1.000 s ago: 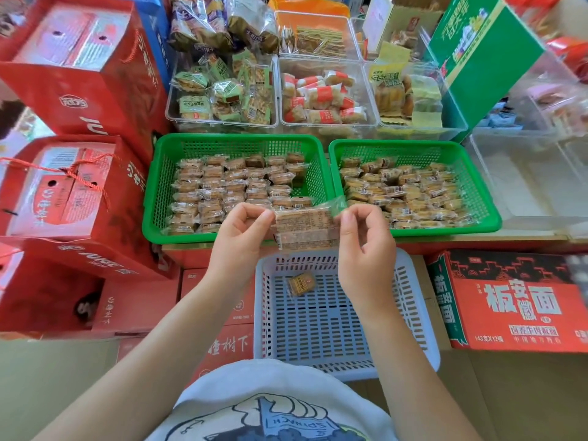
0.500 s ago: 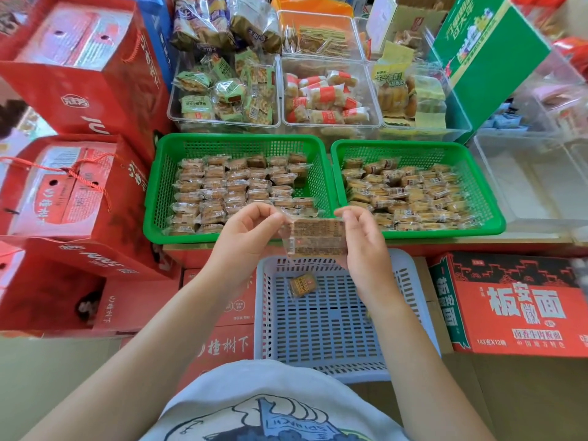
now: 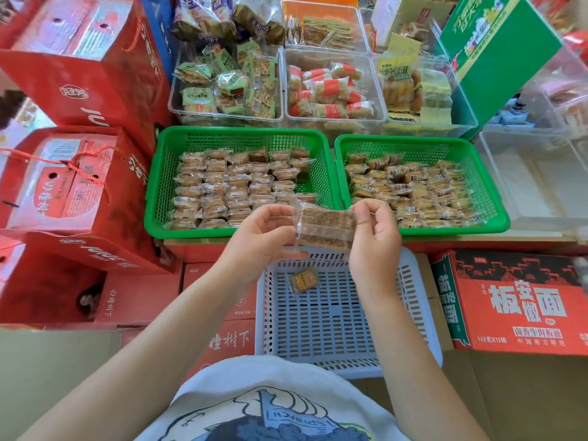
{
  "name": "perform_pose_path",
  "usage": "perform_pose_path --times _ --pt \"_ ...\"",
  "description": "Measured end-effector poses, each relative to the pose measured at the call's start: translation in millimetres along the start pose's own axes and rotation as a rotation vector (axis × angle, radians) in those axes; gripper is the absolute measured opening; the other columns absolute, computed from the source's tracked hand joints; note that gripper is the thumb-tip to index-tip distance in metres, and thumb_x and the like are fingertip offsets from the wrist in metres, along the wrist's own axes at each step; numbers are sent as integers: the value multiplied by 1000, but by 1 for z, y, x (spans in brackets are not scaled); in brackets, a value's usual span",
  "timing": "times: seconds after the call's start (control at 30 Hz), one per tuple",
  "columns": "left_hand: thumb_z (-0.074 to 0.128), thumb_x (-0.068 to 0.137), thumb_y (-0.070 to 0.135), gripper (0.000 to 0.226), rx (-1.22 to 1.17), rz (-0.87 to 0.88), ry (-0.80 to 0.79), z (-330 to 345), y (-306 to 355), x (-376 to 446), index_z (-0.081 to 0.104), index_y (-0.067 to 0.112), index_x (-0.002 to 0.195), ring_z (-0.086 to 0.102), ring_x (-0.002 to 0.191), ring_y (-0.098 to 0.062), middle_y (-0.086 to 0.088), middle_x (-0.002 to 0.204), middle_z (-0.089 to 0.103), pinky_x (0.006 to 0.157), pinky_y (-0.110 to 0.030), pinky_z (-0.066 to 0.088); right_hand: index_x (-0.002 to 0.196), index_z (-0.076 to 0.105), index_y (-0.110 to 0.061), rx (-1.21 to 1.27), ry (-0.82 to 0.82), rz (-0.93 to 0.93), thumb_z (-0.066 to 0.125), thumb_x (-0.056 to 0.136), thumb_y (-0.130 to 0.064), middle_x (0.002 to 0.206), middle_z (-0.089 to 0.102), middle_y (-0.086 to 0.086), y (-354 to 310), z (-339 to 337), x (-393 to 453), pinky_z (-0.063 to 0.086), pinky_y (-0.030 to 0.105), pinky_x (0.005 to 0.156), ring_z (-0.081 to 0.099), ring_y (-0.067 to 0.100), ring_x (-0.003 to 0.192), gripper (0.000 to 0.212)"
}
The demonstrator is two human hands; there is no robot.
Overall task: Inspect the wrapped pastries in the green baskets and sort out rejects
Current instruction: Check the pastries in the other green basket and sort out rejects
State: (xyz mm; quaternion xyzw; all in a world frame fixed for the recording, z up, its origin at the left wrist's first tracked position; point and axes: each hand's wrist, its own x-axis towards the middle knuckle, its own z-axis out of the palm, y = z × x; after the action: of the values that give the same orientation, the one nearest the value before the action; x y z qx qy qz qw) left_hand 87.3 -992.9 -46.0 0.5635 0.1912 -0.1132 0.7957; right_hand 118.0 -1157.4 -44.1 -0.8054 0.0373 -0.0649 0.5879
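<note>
Crowded shop corner, seen from above. Filling the left of the frame: stacked red gift boxes (image 3: 79,68) with rope handles. Across the top: clear plastic bins (image 3: 334,87) of wrapped snacks, with a tilted green carton (image 3: 496,49) at upper right and further clear tubs (image 3: 534,173) at the right edge. Lower right: a red noodle carton (image 3: 521,300) with large printed characters. Along the bottom, on either side of the shirt: plain tan cardboard.

Centre of the frame, side by side on a shelf edge: left green basket (image 3: 159,186) and right green basket (image 3: 499,198), walls nearly touching. Pastries in the left one laid in fairly neat rows; those in the right one heaped more loosely.

Just below them, nearer the body: a pale blue-white slotted basket (image 3: 334,329), with a single wrapped pastry (image 3: 304,280) lying on its floor near the upper left corner, tilted.

Held in the air over the near rims of the baskets, at the middle of the frame: a held pastry (image 3: 326,229) in clear wrap, broad printed face turned up toward the camera, long axis running left to right with the right end slightly lower. Left hand (image 3: 261,240) pinching the left wrapper end between thumb and curled fingers; right hand (image 3: 375,240) pinching the right end likewise, thumb on top. Forearms bare, rising from the bottom corners above a grey printed shirt (image 3: 270,409).
</note>
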Motion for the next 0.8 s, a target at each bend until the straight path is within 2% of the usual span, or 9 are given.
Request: perform_pose_path --times 0.1,0.2,0.3,0.43,0.5,0.6,0.67,0.73,0.8 --pt "63 88 -12 32 18 -27 9 3 -6 -2 58 6 114 73 90 -22 -14 109 70 66 -27 58 106 62 -12 -22 63 -34 51 104 -20 57 46 -8 1 1 4 28 17 45 36 7 43 14" --pt "58 85 -19 39 37 -59 1 1 -11 1 57 7 114 70 91 -25 -18 112 69 66 -28 57 105 61 -11 14 88 16 54 103 -25 54 44 -9 3 2 10 26 17 42 32 5 40 16" --pt "61 85 -16 41 -99 -150 -61 -6 -10 7 58 6 119 68 104 -33 -26 127 63 73 -28 57 101 61 -15 78 112 141 52 103 -32 52 43 -10 7 3 18 27 21 43 31 4 42 19" --pt "68 73 -8 51 -316 -252 -100 -11 -6 14 61 6 121 67 104 -27 -28 135 58 72 -23 57 98 56 -13 280 80 324 46 105 -38 53 42 -9 9 5 25 28 23 41 33 9 41 28" --pt "69 70 -8 53 -337 -267 -114 -13 -6 19 63 8 119 68 98 -23 -26 130 62 71 -22 57 98 54 -11 355 51 380 45 105 -41 50 38 -9 9 6 28 26 23 40 31 10 39 32" --pt "72 66 -16 55 -310 -273 -136 -18 -5 26 65 11 114 68 89 -20 -18 112 65 70 -22 57 87 50 -15 403 15 446 47 102 -45 48 34 -9 10 9 32 25 24 41 28 9 40 34" --pt "68 67 -17 53 -309 -282 -138 -19 -2 30 65 12 112 69 80 -17 -13 96 68 67 -20 57 87 51 -16 429 -8 484 48 102 -45 49 33 -9 10 11 34 25 23 40 27 9 41 33" --pt "57 75 -17 47 -316 -292 -122 -22 -1 35 64 12 112 70 72 -14 -10 86 69 64 -19 56 93 55 -14 437 -25 509 50 101 -43 49 32 -9 12 15 38 24 24 41 26 8 41 31" --pt "50 87 -17 42 -306 -295 -109 -24 -1 42 62 11 116 70 75 -15 -9 90 70 68 -20 57 95 58 -13 420 -43 506 52 100 -43 48 34 -9 15 19 42 24 24 41 27 8 40 31"
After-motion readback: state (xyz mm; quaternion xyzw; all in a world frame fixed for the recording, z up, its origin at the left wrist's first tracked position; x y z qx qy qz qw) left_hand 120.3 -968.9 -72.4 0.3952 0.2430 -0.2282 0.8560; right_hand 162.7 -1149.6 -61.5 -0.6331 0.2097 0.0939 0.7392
